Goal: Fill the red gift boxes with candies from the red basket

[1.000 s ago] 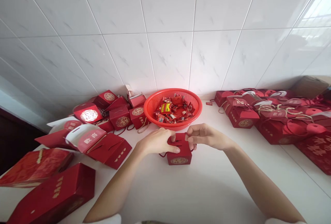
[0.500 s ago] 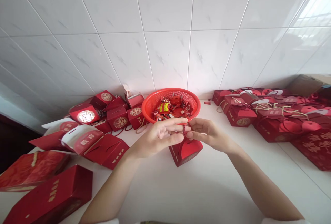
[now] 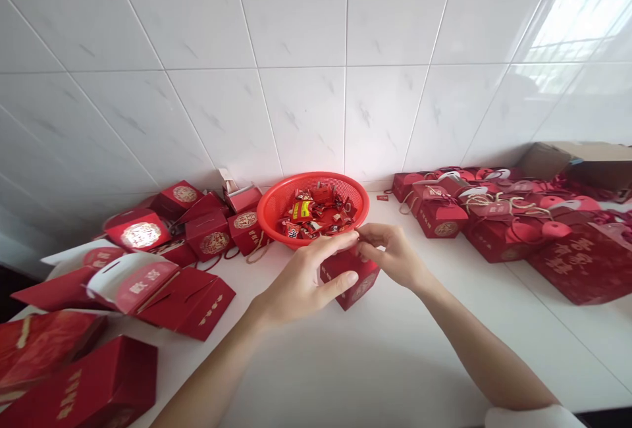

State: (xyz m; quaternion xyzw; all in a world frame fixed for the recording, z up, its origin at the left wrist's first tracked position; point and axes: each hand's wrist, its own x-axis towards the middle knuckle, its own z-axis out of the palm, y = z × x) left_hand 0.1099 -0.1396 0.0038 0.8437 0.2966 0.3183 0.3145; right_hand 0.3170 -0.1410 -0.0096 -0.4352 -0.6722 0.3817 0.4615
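A small red gift box with gold print stands upright on the white table in front of me. My left hand is at its left side, fingers stretched out and thumb spread apart, partly covering the box's front and top. Over the box's top right edge, my right hand has its thumb and fingers pinched together. What lies in that pinch is hidden. Just behind the box is a red plastic basket holding small wrapped sweets.
Several red gift boxes, some with flaps up, lie piled on the left. On the right stand rows of closed red boxes with cords, a larger red box and a cardboard box. A tiled wall rises behind.
The view has shifted a little to the right. My left thumb has spread away from its fingers, and the dark red cord seen between my hands is now hidden. My right hand stays pinched.
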